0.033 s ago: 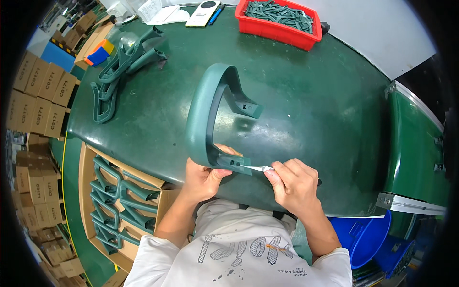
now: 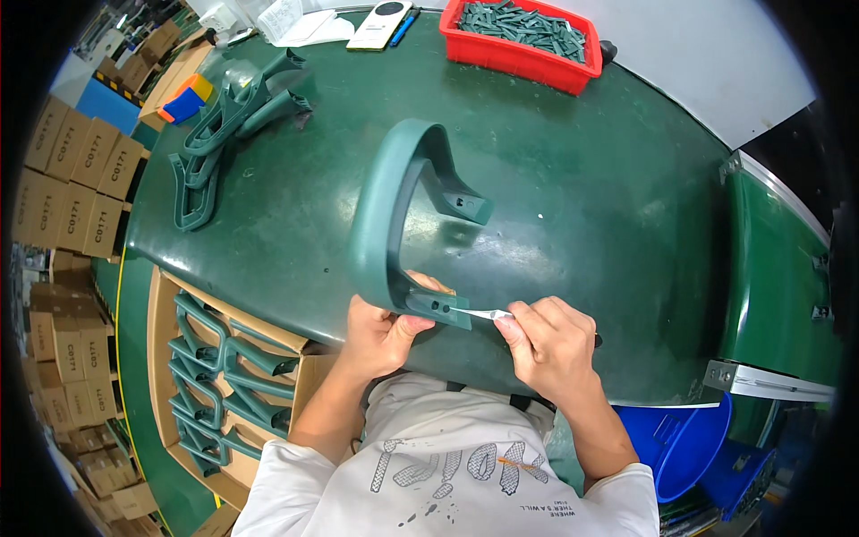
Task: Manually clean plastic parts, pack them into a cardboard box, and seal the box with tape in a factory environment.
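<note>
So, green handle (image 2: pixel 368 233) over glossy green table (image 2: pixel 617 224), carton stacks (image 2: pixel 76 179) leftward.

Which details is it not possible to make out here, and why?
In the head view:
Left hand: some fingers are hidden behind the green handle.
White strip: its right end is hidden by the right hand.
Small green pieces: lower ones are covered by upper ones in the red bin.
</note>
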`<action>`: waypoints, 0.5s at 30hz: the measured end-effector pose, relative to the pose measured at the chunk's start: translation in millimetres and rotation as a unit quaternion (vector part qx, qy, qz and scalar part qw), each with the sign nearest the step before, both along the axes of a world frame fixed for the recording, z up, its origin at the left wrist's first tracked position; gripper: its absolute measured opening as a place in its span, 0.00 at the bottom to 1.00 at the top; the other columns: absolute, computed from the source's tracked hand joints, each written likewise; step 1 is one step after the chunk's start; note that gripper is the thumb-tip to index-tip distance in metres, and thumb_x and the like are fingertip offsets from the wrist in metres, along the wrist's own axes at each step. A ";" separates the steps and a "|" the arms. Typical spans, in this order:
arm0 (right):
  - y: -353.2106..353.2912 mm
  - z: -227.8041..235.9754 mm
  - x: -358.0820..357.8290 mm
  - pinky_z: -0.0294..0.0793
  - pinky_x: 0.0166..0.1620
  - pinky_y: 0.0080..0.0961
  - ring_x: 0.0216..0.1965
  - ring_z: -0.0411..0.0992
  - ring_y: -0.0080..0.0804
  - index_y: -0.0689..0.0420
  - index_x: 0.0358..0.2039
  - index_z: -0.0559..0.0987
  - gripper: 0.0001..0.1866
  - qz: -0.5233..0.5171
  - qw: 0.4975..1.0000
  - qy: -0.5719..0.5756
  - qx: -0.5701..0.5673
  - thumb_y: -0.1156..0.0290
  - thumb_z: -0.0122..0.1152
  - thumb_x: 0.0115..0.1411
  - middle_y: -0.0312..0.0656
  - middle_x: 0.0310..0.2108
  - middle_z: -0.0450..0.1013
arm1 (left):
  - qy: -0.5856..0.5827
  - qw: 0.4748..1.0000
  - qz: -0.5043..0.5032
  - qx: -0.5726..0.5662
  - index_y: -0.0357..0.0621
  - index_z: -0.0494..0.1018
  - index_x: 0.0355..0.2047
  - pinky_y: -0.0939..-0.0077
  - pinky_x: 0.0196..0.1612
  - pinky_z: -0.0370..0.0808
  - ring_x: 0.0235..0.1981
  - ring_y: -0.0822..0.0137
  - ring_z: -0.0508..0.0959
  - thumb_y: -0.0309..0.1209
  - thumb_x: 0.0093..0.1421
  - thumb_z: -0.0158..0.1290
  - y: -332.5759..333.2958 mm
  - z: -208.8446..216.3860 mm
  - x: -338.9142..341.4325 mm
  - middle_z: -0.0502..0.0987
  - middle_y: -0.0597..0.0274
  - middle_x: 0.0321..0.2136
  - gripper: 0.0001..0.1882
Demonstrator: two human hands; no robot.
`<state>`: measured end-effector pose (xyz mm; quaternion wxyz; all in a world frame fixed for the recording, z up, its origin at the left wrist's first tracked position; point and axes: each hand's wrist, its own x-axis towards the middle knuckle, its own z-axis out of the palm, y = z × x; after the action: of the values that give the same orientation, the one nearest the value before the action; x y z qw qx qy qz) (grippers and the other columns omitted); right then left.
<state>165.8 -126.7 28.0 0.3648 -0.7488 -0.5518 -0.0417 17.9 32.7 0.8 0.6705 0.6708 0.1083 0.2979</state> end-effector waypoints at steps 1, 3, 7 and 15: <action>0.3 0.0 -0.1 0.64 0.19 0.26 0.15 0.67 0.33 0.63 0.24 0.78 0.07 -0.002 1.000 -0.004 0.000 0.73 0.65 0.47 0.39 0.15 0.68 | 0.012 1.000 -0.005 -0.002 0.32 0.72 0.35 0.66 0.38 0.75 0.35 0.59 0.77 0.33 0.56 0.58 -0.2 -0.3 -1.0 0.75 0.55 0.31 0.14; 1.3 -1.0 -0.3 0.64 0.19 0.26 0.16 0.67 0.32 0.62 0.24 0.78 0.07 -0.003 1.000 -0.004 -0.002 0.73 0.65 0.47 0.39 0.15 0.69 | 0.002 1.000 0.001 -0.008 0.32 0.73 0.34 0.67 0.38 0.75 0.34 0.60 0.77 0.34 0.56 0.58 -0.6 -2.5 -0.4 0.75 0.56 0.31 0.14; 2.4 0.2 -0.9 0.64 0.19 0.26 0.16 0.66 0.32 0.61 0.24 0.79 0.06 -0.013 1.000 -0.002 -0.017 0.72 0.65 0.48 0.39 0.16 0.69 | -0.004 0.999 0.005 -0.050 0.33 0.73 0.35 0.68 0.36 0.75 0.33 0.60 0.78 0.36 0.54 0.60 -2.4 -7.1 -3.1 0.75 0.55 0.31 0.17; -4.2 -0.3 -2.9 0.61 0.19 0.24 0.16 0.64 0.29 0.62 0.27 0.80 0.09 0.034 0.967 0.251 0.015 0.68 0.63 0.54 0.39 0.16 0.66 | -0.029 0.991 0.028 -0.124 0.36 0.69 0.37 0.73 0.30 0.77 0.30 0.62 0.80 0.33 0.42 0.69 -0.7 -11.6 -4.1 0.77 0.50 0.29 0.25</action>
<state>162.9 -130.9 27.7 0.5038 -0.7109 -0.4665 0.1521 13.8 32.0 -10.8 0.7430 0.5700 0.1437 0.3200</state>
